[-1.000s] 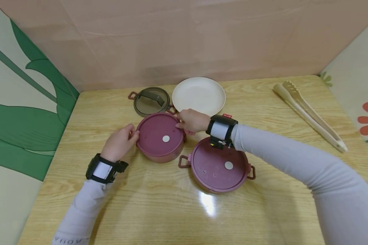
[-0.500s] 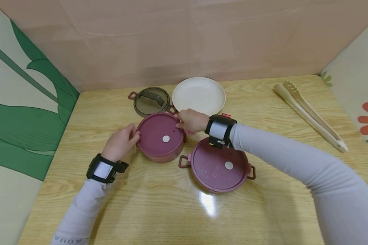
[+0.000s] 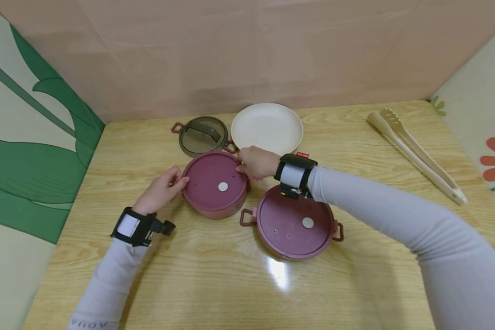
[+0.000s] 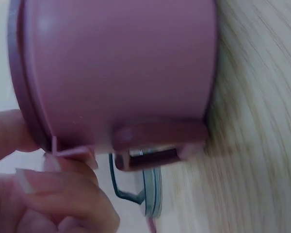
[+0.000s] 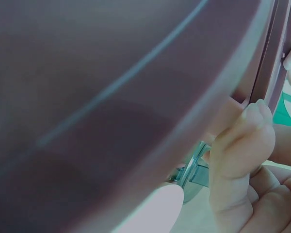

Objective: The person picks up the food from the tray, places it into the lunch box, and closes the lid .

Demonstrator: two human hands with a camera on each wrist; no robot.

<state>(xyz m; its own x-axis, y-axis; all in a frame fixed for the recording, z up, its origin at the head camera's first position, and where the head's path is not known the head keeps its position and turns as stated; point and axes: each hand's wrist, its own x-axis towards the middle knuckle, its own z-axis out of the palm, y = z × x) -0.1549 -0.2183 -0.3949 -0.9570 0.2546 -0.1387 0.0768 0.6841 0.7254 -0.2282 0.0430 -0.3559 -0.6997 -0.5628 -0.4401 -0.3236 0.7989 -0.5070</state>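
Observation:
A small purple pot (image 3: 220, 212) stands upright on the table with a flat purple lid (image 3: 208, 176) on it, marked by a white dot. My left hand (image 3: 158, 190) pinches the lid's left edge; in the left wrist view its fingertips (image 4: 75, 162) are at a small tab under the rim, above the pot's side handle (image 4: 160, 138). On the far right side of the same lid, my right hand (image 3: 257, 162) pinches the edge with thumb and curled fingers. In the right wrist view, those fingers (image 5: 245, 141) meet the rim, while a larger pot fills much of the picture.
A larger purple lidded pot (image 3: 293, 229) stands close at the right, under my right wrist. Behind are a small pot with a dark glass lid (image 3: 200, 140) and a white plate (image 3: 268, 126). Beige tongs (image 3: 416, 156) lie at the right. A pink backdrop (image 3: 251, 55) closes the back.
My left wrist has turned slightly and shifted a little left, its fingers staying at the lid's edge. The right hand and the pots keep practically the same places.

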